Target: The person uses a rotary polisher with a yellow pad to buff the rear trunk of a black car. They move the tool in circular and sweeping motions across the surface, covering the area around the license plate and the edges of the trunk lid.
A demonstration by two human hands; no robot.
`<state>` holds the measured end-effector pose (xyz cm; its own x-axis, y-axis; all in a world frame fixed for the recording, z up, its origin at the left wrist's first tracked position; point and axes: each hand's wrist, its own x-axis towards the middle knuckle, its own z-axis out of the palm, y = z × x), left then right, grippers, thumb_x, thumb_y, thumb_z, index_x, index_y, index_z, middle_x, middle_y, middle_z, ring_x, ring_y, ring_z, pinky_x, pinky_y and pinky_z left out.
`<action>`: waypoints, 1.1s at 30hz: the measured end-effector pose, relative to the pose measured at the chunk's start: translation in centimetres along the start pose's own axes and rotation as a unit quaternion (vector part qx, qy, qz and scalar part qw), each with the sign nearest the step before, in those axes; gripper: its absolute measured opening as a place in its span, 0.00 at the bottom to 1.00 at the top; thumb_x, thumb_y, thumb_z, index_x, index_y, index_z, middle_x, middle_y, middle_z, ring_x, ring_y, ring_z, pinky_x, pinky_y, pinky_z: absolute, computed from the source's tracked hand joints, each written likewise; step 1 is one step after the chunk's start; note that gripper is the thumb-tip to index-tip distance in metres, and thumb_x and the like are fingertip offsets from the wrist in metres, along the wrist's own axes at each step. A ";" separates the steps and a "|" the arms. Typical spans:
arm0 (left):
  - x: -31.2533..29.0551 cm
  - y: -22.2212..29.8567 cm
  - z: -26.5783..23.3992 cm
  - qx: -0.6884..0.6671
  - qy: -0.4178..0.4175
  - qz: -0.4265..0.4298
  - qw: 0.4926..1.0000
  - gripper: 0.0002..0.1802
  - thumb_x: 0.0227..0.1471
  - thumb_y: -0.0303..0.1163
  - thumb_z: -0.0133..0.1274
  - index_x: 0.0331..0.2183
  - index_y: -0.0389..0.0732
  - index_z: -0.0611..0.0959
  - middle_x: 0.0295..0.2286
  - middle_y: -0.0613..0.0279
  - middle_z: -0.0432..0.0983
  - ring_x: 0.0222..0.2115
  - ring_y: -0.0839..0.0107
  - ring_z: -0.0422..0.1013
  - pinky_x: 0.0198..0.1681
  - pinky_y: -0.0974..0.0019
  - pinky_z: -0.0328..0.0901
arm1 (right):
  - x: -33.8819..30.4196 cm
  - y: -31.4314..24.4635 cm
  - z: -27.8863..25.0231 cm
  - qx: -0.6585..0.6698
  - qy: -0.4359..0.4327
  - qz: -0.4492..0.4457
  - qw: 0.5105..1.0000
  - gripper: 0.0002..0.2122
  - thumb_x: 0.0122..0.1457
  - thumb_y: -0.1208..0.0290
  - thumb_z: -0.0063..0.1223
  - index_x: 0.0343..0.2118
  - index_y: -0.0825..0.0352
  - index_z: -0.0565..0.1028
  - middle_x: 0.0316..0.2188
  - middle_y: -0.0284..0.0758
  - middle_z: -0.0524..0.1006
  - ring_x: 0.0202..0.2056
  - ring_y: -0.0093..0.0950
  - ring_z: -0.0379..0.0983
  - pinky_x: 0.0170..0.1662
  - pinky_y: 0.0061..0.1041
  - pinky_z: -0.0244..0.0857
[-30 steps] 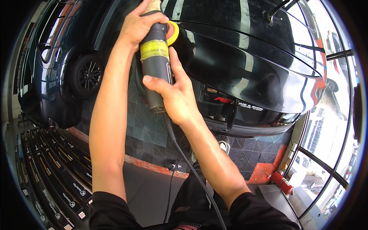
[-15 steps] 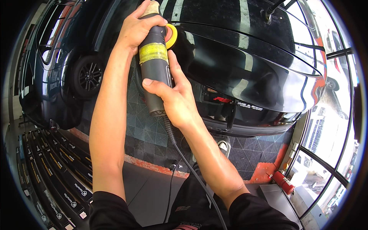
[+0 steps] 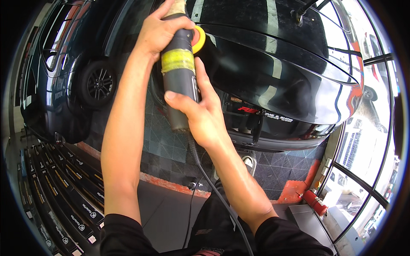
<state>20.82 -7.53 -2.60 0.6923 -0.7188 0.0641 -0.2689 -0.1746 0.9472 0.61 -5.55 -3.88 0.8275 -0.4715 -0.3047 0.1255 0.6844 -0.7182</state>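
A black corded polishing machine [image 3: 177, 83] with yellow tape round its body is held between my two hands. My left hand [image 3: 161, 34] wraps its front end, near the tan-wrapped head at the top of the view. Lower down, my right hand [image 3: 200, 109] grips the rear of the body, thumb across it. The yellow-rimmed round pad [image 3: 199, 39] faces right, against or close to the glossy black car [image 3: 252, 68]; whether it touches I cannot tell. From the machine's tail the black cord [image 3: 205, 177] runs down past my right forearm.
Another dark car [image 3: 55, 85] stands to the left, its black wheel [image 3: 99, 83] showing. Several long black boxes [image 3: 64, 196] lie at lower left. A red fire extinguisher [image 3: 315, 202] is at lower right, by the windows. Patterned tiles [image 3: 164, 141] cover the floor beside the car.
Both hands and the polishing machine have shifted a little to the right, along the car's side. The grip is the same, and the pad has moved with them.
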 end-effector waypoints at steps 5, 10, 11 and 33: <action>-1.0 3.0 1.5 -0.006 -0.021 -0.038 0.999 0.53 0.40 0.28 0.68 0.67 0.29 0.66 0.61 0.45 0.69 0.49 0.62 0.75 0.49 0.68 0.71 | 0.5 0.6 -1.2 -0.010 0.014 -0.047 0.999 0.50 0.55 0.74 0.63 0.75 0.72 0.42 0.55 0.43 0.73 0.49 0.26 0.74 0.52 0.25 0.70; 1.7 -2.3 -2.7 -0.007 -0.009 -0.028 1.000 0.51 0.43 0.31 0.68 0.68 0.38 0.67 0.49 0.48 0.78 0.34 0.69 0.79 0.37 0.68 0.76 | 2.2 1.3 0.1 -0.024 -0.017 -0.058 0.998 0.50 0.54 0.72 0.64 0.75 0.72 0.44 0.54 0.42 0.73 0.48 0.26 0.74 0.52 0.24 0.69; 1.5 -2.8 -2.7 0.003 -0.013 -0.022 1.000 0.51 0.43 0.30 0.69 0.68 0.38 0.67 0.49 0.49 0.78 0.34 0.69 0.79 0.37 0.68 0.76 | 1.6 1.3 0.1 -0.037 -0.009 -0.060 0.997 0.50 0.54 0.72 0.64 0.75 0.72 0.43 0.54 0.42 0.73 0.48 0.26 0.74 0.52 0.24 0.69; -5.2 1.8 3.8 -0.020 -0.051 -0.026 0.998 0.51 0.40 0.31 0.69 0.67 0.41 0.70 0.48 0.51 0.79 0.35 0.69 0.79 0.38 0.67 0.77 | -5.9 0.3 -2.2 -0.016 0.034 -0.033 0.999 0.49 0.57 0.75 0.63 0.76 0.69 0.42 0.60 0.44 0.70 0.56 0.28 0.70 0.59 0.28 0.65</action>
<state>14.21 -6.66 -2.38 0.6330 -0.7740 -0.0161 -0.2060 -0.1884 0.9602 -5.42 -3.78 -3.70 0.7789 -0.5522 -0.2972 0.1600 0.6333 -0.7572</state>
